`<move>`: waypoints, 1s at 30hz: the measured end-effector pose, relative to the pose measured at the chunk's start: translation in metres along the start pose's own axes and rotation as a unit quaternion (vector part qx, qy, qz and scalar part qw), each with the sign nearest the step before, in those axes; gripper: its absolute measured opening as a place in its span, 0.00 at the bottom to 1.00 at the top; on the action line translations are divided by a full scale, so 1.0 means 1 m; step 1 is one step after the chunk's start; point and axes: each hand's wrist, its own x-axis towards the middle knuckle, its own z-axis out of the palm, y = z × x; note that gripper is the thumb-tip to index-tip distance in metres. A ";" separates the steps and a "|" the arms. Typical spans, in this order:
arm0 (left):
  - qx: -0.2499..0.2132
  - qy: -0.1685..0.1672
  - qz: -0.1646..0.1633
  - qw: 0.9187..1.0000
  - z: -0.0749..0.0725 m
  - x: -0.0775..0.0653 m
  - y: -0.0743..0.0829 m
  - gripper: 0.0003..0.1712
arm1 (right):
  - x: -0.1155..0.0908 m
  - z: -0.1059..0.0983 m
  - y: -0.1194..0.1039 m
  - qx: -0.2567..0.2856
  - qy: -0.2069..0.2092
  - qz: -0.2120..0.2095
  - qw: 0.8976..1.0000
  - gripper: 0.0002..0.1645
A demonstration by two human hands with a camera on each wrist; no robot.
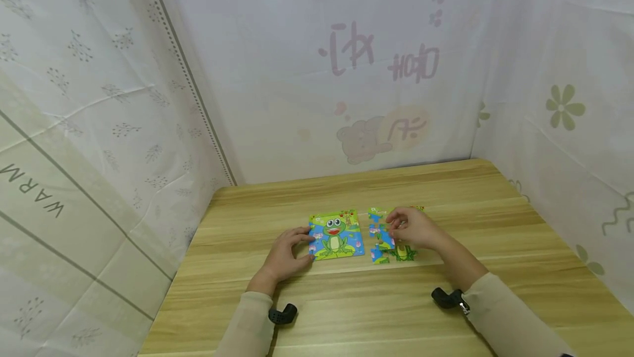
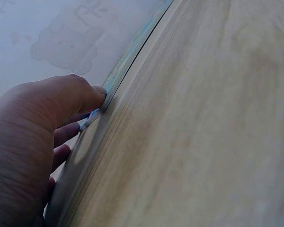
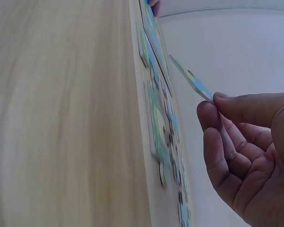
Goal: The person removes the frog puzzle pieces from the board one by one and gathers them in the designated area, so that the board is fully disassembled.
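Note:
A square frog puzzle (image 1: 335, 236) lies flat on the wooden table, its picture facing up. My left hand (image 1: 286, 255) rests at its near left corner; the thumb touches the front edge and the fingertips lie along the left edge. To the right, my right hand (image 1: 413, 229) pinches a thin puzzle piece (image 3: 194, 82) between thumb and index finger, tilted and raised above the table. Under and beside that hand lie several loose pieces, among them a green frog-body piece (image 1: 403, 253) and a blue and green piece (image 1: 378, 257). The hand covers part of them.
The wooden table (image 1: 346, 302) stretches in front of both arms. Printed curtains (image 1: 277, 98) hang behind it and at both sides. Each wrist wears a black device, one on the left (image 1: 283, 314) and one on the right (image 1: 446, 298).

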 end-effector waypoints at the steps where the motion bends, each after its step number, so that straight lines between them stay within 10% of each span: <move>1: 0.001 0.000 0.000 1.000 0.000 0.000 0.000 0.24 | -0.001 -0.002 0.002 -0.002 0.003 0.003 1.000 0.15; 30: -0.004 0.004 0.002 1.000 0.001 0.001 -0.001 0.24 | -0.043 -0.057 0.040 -0.037 0.017 0.027 0.999 0.11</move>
